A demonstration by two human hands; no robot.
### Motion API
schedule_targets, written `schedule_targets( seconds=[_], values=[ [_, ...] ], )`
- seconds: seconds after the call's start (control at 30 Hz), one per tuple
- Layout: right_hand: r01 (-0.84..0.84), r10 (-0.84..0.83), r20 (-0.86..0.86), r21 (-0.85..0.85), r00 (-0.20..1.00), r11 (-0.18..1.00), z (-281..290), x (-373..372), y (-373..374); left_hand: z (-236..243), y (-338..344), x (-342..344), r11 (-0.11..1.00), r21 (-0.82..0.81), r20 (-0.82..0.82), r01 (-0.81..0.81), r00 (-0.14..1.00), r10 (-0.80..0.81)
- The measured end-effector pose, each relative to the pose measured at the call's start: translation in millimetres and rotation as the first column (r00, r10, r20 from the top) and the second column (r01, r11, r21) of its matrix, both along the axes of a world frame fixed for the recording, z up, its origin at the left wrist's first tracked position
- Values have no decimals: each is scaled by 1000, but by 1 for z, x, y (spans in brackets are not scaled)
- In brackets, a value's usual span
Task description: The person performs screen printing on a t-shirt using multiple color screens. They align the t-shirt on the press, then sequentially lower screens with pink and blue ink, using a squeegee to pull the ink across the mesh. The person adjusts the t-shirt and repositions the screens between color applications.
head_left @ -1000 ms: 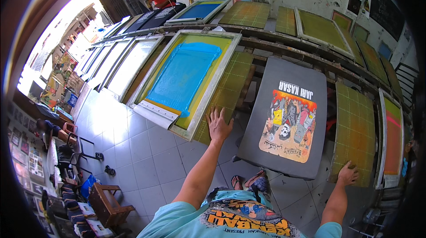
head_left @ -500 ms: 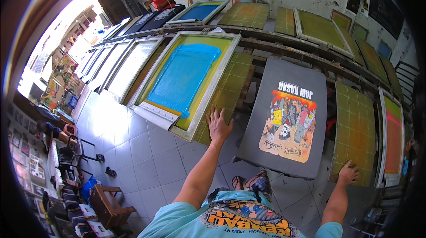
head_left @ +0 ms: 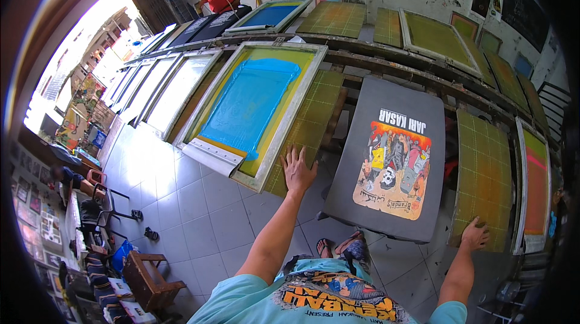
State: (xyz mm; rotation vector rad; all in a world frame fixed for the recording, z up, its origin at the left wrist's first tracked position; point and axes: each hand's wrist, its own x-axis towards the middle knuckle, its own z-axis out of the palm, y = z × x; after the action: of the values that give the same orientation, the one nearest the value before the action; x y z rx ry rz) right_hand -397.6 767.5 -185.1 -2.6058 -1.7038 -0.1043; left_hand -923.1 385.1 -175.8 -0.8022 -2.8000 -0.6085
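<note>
Standing over the printed panel, one hand on each side board

Rack (head_left: 386, 71) first: we see it run long across the room, bearing framed screens and boards. Left of centre, the nearest framed screen (head_left: 290, 120) has blue ink (head_left: 251, 103) over most of its mesh and a pale strip (head_left: 210, 158) along its near end. It lies apart from the panel, not over it.

Next, the dark grey panel (head_left: 396, 96), which we take for cloth on a support: straight ahead, between the left board (head_left: 320, 103) and the right board (head_left: 481, 173).

On it, the colour print (head_left: 393, 170) shows lettering and figures; we judge the printing well advanced, perhaps complete. Whether another layer is left, we cannot tell.

Smallest, the hands: left hand (head_left: 299, 173) spread wide on its board, just beside the screen's rim; right hand (head_left: 475, 236) resting, fingers apart, on its board's near end. We see neither gripping anything.
</note>
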Motion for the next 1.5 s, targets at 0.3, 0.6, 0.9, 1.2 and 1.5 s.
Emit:
schedule_targets(
  seconds=[0.3, 0.6, 0.9, 1.2, 1.5],
  values=[
    [-6, 5, -18, -17, 1000, 1000, 4, -3, -2, -3, -1, -2, 1000, -20, -29, -8, 1000, 7],
    [3, -3, 10, -22, 1000, 1000, 3, -2, -1, -1, 1, -1, 1000, 0, -15, 2, 1000, -2],
    [14, -15, -12, -49, 1000, 999, 11, -8, -6, -3, 0, -2, 1000, -16, -24, -6, 1000, 6],
    [16, -15, 5, -58, 1000, 998, 7, -9, 0, 0, 2, -2, 1000, 2, -22, 2, 1000, -2],
    [-7, 7, 4, 9, 1000, 1000, -3, 0, 1, -4, 1, -2, 1000, 2, -24, 1, 1000, -1]
  ],
)
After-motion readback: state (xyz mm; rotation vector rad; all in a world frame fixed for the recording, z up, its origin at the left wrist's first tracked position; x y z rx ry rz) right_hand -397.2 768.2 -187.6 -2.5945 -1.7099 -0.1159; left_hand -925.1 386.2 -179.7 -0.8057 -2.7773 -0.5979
